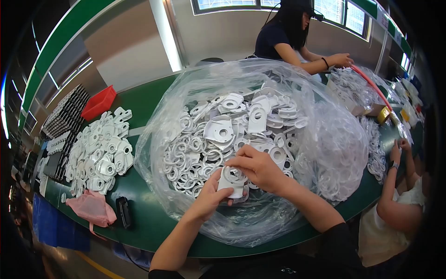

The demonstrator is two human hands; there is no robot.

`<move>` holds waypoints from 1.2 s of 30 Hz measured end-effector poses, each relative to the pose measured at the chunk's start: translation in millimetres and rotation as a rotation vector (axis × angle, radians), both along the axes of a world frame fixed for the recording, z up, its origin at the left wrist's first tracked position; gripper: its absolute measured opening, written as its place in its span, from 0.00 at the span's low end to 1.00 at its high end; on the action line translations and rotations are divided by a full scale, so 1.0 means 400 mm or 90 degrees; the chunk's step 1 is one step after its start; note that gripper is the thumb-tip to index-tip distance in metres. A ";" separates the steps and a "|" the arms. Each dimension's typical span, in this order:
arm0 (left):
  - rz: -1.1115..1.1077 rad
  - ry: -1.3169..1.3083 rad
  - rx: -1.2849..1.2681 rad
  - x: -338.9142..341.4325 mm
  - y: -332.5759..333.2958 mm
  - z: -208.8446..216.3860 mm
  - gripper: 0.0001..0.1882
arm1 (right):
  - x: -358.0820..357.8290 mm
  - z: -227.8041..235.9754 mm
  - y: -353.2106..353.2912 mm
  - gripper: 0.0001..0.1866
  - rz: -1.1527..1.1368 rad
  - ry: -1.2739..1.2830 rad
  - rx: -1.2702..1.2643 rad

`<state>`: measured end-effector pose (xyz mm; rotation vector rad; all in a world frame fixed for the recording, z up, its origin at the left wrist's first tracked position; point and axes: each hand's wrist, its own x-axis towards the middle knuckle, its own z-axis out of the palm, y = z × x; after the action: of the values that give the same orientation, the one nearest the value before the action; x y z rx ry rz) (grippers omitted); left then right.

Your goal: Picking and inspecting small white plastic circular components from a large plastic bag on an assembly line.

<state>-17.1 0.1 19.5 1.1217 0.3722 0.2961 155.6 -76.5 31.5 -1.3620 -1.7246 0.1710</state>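
Between my hands is a white plastic plate with a round hole (227, 188), held over the near edge of a parts heap. My left hand (211, 194) grips its left and lower side, thumb across the front. My right hand (258, 167) pinches a white plastic ring (233, 175) at the plate's top; whether the ring sits in the hole or just against it I cannot tell. Beneath them spreads a heap of white rings (186, 160) and flat plates with round holes (219, 131), lying in a large opened clear plastic bag (160, 116).
A pile of white plates (100, 153) lies left on the green table (153, 237), near a red bin (99, 103), stacked dark trays (67, 111), a pink pouch (93, 208) and a black case (123, 212). Another filled bag (341, 153) stands right. Two other people work beyond.
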 end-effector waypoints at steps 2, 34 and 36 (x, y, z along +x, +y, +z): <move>-0.015 0.005 0.004 0.001 -0.001 0.001 0.26 | -0.003 0.003 -0.005 0.17 -0.009 -0.043 -0.014; 0.154 0.051 0.487 0.005 -0.019 -0.034 0.11 | 0.038 0.002 -0.005 0.09 0.120 0.400 -0.311; 0.161 0.093 0.520 0.003 -0.020 -0.029 0.11 | 0.020 0.010 -0.012 0.08 0.081 0.272 -0.274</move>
<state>-15.8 -8.1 7.9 1.9077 0.5445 0.6234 163.6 -81.1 35.7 -1.3865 -1.4548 0.8829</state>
